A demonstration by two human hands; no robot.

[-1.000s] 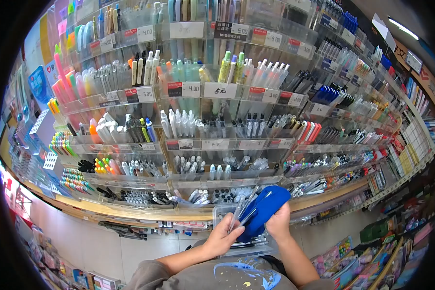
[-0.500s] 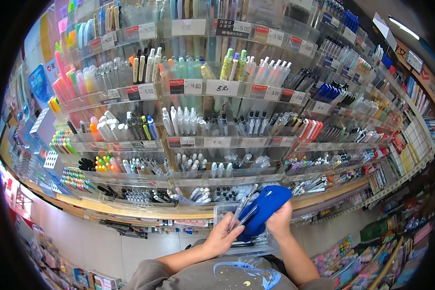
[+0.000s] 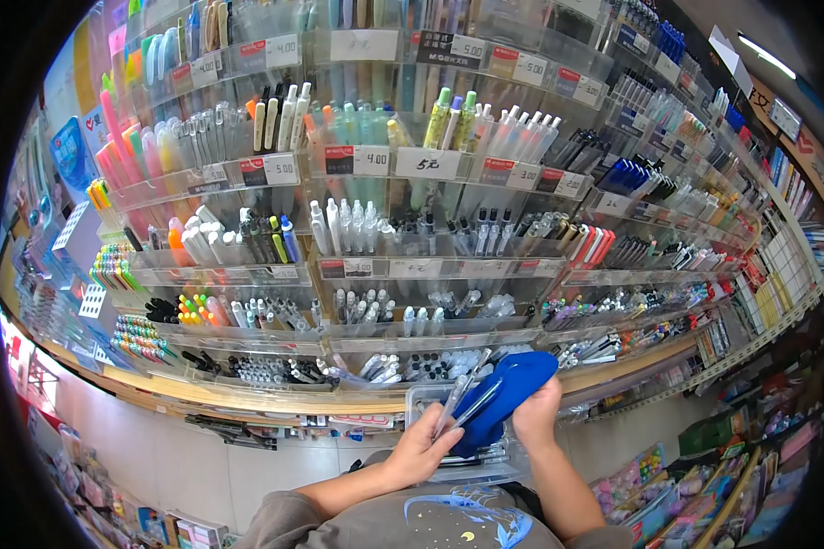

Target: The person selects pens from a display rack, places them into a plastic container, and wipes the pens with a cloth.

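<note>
My left hand (image 3: 418, 450) is closed around several slim clear pens (image 3: 455, 400), which point up and to the right. A blue cloth (image 3: 525, 376) is gripped at its right side by my right hand (image 3: 537, 414); it lies against the pens, and one pen (image 3: 478, 403) rests across its surface. Beneath both hands sits a clear plastic box (image 3: 499, 474) with more pens in it, partly hidden by the cloth and my left hand.
A tiered clear pen rack (image 3: 430, 266) with price labels fills the view ahead, above a wooden ledge (image 3: 247, 399). Dark pens or packs (image 3: 233, 431) hang below the ledge at left. Packaged goods (image 3: 645, 467) stand at the lower right, a wire rack (image 3: 760, 274) at far right.
My right hand and the blue cloth have shifted slightly to the right. The pen across the cloth lies at a slightly different angle. My left hand stays in nearly the same place.
</note>
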